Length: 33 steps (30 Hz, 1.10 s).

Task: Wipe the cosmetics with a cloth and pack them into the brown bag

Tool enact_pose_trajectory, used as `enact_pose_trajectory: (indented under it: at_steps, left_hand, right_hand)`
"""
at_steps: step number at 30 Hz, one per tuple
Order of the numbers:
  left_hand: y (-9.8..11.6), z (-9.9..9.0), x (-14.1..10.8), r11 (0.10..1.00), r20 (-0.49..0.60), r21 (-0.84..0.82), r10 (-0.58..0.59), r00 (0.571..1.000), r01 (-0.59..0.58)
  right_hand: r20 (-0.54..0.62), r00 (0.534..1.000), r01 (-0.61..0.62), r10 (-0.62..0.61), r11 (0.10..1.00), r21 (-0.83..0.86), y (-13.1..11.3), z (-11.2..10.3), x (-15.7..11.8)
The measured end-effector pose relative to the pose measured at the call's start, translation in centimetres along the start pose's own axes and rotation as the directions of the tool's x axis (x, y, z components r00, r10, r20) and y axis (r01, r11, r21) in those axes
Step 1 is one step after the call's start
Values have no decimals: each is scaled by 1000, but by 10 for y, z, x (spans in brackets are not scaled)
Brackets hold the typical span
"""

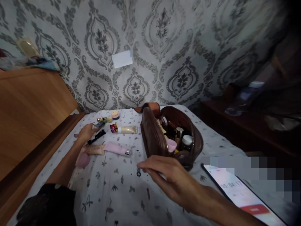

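Observation:
My left hand [86,132] is at the left of the bed, its fingers closed at the end of a small greyish tube [100,125]. Below it are a black tube [97,137], a beige tube [95,149], a pink tube [117,148] and a round pink item [83,159]. A cream tube [127,129], a red item [113,128] and a small jar [115,115] lie farther right. My right hand [162,171] hovers in front of an open brown bag [152,135] with cosmetics inside; its fingers are pressed together, and anything between them is too small to make out.
A phone [244,193] showing a timer lies at the lower right on the patterned sheet [127,201]. A wooden headboard [35,103] borders the left. On a dark surface at the right stands a clear bottle [244,97]. Patterned wallpaper [162,40] covers the wall behind.

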State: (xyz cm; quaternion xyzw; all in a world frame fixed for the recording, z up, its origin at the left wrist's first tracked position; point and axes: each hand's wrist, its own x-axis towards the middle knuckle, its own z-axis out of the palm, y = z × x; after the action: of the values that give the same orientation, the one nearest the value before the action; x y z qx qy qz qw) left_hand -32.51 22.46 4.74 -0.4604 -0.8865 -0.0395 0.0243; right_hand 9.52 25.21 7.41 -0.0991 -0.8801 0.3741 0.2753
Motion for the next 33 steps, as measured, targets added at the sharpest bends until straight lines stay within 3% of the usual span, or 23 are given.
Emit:
enact_pose_trajectory:
  at_steps: [3, 6, 8, 11, 14, 17, 19, 22, 24, 27, 30, 31, 33]
  left_hand:
    - [7, -11, -29, 998, -39, 2, 58, 998, -58]
    - [18, -10, -72, 990, -36, -14, 136, 990, -137]
    - [25, -1, -106, 980, -19, -42, 192, 981, -193]
    - [31, 16, -156, 927, -46, -196, 316, 948, -319]
    - [29, 28, -188, 791, -116, -391, 465, 878, -471]
    - [23, 31, -198, 700, -143, -462, 548, 824, -545]
    - [20, 30, -197, 688, -148, -481, 548, 824, -544]
    - [22, 34, -195, 744, -226, -411, 477, 849, -527]
    - [31, 38, -197, 803, -330, -291, 426, 842, -520]
    - [53, 44, -202, 796, -429, -112, 501, 752, -594]
    - [76, 48, -204, 693, -382, -21, 660, 647, -720]
    - [80, 49, -203, 673, -347, -23, 688, 637, -739]
    - [82, 51, -197, 678, -272, -78, 690, 670, -731]
  right_hand:
    - [56, 975, -224, 217, 933, 281, 21, 40, 10]
    - [146, 918, -390, 370, 767, 509, 41, 78, 25]
    - [97, 917, -389, 387, 815, 428, 50, 96, 32]
    - [-48, 980, -187, 191, 980, 72, 55, 110, 35]
    - [-40, 998, -61, 54, 976, -211, 54, 115, 33]
    - [54, 998, 6, 12, 947, -321, 50, 119, 32]
    - [104, 995, 37, -1, 940, -340, 47, 121, 30]
    - [121, 992, 19, 23, 940, -340, 44, 127, 24]
    - [103, 993, -14, 53, 939, -345, 45, 132, 19]
    - [71, 994, -57, 87, 932, -358, 49, 141, 13]
    - [61, 996, -45, 70, 938, -343, 55, 146, 12]
    - [63, 996, -40, 65, 940, -339, 56, 146, 13]
    - [74, 994, -45, 76, 934, -355, 55, 146, 15]
